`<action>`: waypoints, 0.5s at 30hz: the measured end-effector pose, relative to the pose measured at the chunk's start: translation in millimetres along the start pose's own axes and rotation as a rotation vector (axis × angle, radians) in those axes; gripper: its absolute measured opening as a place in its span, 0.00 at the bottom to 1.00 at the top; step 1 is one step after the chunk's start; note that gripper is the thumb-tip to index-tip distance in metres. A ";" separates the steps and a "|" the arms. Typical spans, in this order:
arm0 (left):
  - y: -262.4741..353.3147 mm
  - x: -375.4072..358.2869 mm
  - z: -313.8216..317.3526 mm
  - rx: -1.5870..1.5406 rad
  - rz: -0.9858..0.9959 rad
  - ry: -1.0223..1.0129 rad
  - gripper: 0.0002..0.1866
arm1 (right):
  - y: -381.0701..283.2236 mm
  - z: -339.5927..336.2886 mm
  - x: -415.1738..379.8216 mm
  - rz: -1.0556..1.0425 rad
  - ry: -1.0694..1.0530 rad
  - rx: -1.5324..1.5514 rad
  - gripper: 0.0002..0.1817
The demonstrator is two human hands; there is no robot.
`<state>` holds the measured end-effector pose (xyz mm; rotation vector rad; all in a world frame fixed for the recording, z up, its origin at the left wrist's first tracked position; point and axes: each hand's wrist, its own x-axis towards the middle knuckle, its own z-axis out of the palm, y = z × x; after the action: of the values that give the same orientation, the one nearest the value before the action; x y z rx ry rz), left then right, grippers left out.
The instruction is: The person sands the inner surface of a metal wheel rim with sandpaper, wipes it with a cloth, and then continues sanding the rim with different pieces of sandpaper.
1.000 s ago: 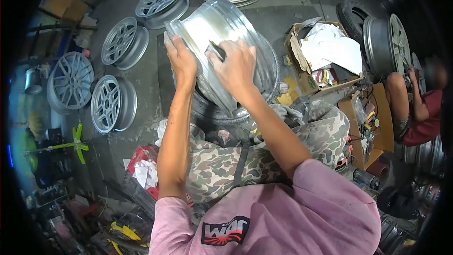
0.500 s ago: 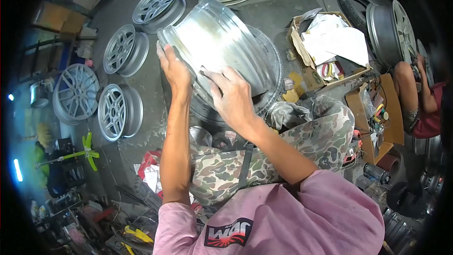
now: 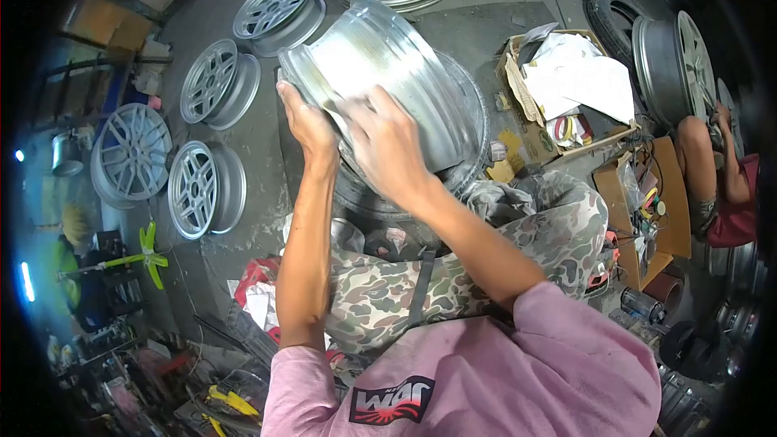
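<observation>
Mid head view, see wheel rim (image 3: 380,65) tilted, leaning over tyre-like ring (image 3: 479,117) on floor, just beyond camo trousers (image 3: 388,283). Vs. a moment ago, find right hand (image 3: 388,142) shifted slightly farther up near lip, now motion-blurred; read as mid-stroke, prob. work on lip ongoing. Find left hand (image 3: 310,128) much as before, gripping lip, fingers close together along it; can't see far side. See right fingers bent at lip; can't tell, due to blur, if pinching anything. Note right hand covering part of lip, so no clear look at surface there. To R, just beside ring, see carton (image 3: 532,131) w/ white sheets (image 3: 583,85), crowding that side; nearer, 2nd carton (image 3: 672,202) w/ small items. Far R, spot co-worker's hand (image 3: 720,116) at another wheel, well apart. To L, count 4 spoked rims, incl. nearest (image 3: 194,190), clear of both arms.
</observation>
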<state>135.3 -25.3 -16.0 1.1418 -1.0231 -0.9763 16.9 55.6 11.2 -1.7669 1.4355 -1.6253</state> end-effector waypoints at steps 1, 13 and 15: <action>-2.5 1.6 -1.5 -0.107 -0.045 -0.033 0.34 | 6.0 7.8 12.1 0.000 -0.001 0.000 0.12; 12.0 -12.4 13.2 -0.275 0.016 -0.062 0.37 | 27.1 39.7 59.8 -0.295 -0.136 -0.387 0.14; 10.1 -10.9 11.8 -0.271 0.027 -0.053 0.38 | 25.9 34.4 60.3 -0.282 -0.189 -0.389 0.14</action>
<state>122.0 -16.0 -6.0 0.8806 -0.9137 -1.0916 26.1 -17.9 13.3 -2.3627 1.5457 -1.3152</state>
